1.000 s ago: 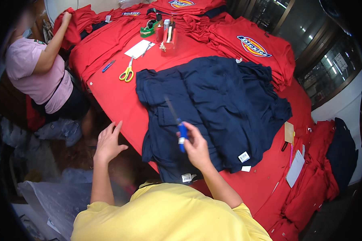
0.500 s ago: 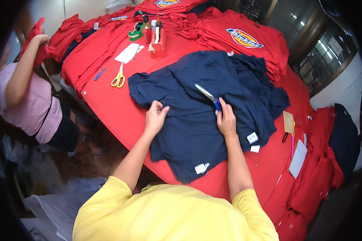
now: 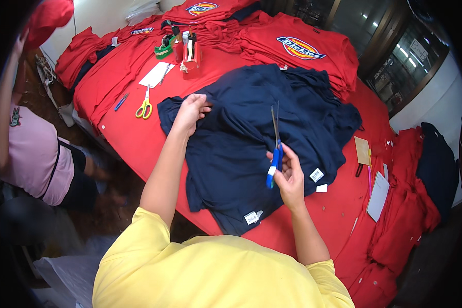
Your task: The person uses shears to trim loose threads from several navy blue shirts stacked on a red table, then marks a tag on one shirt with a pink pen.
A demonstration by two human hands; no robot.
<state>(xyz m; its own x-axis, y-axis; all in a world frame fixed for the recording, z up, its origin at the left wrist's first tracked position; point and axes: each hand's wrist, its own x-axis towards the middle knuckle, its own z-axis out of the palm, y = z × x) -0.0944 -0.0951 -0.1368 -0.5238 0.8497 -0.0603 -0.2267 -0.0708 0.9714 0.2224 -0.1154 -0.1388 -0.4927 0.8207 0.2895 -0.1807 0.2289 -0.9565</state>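
A pile of navy shirts (image 3: 231,154) lies spread in front of me, with white tags (image 3: 251,217) at its near edge. My right hand (image 3: 291,180) is closed around blue-handled scissors (image 3: 275,163) over the middle of the pile. Their blades point away from me and stand slightly apart. Above the pile's left part, my left hand (image 3: 192,112) has its fingers curled and pinched together; what is between them, if anything, is too small to make out.
Yellow-handled scissors (image 3: 144,108), a blue pen (image 3: 121,102) and white paper (image 3: 156,75) lie at the left. Beyond them stand a green tape dispenser (image 3: 164,47) and a red holder (image 3: 191,62). Red shirts (image 3: 318,66) cover the far side. A person (image 3: 33,149) lifts red cloth at the left.
My left hand has moved up and away from me. The scissors have come nearer and turned more upright in my right hand. The other person has raised the red cloth higher.
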